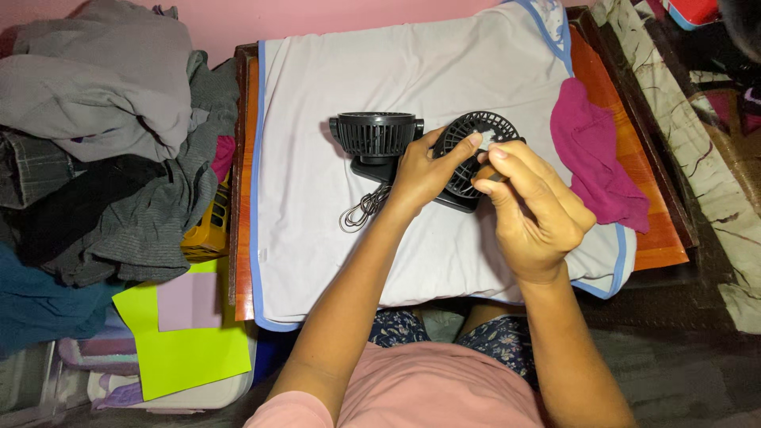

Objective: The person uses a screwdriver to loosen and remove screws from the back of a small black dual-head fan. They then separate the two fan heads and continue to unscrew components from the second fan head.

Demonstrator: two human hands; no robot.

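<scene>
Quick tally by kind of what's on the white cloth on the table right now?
Black fan heads: 2
Coiled cable: 1
Magenta cloth: 1
Small white wad at the grille: 1
Total: 5

Pink short-sleeved top [428, 388], dark floral bottoms [491, 341]

Left hand [424, 170] gripping a round black plastic fan grille [474, 150], right hand [533, 210] pinching a small tool against it, black fan housing [374, 135] just left, magenta cloth [596, 158] right, white sheet [333, 198] over a wooden table [658, 246], heaped clothes [103, 135] far left
</scene>
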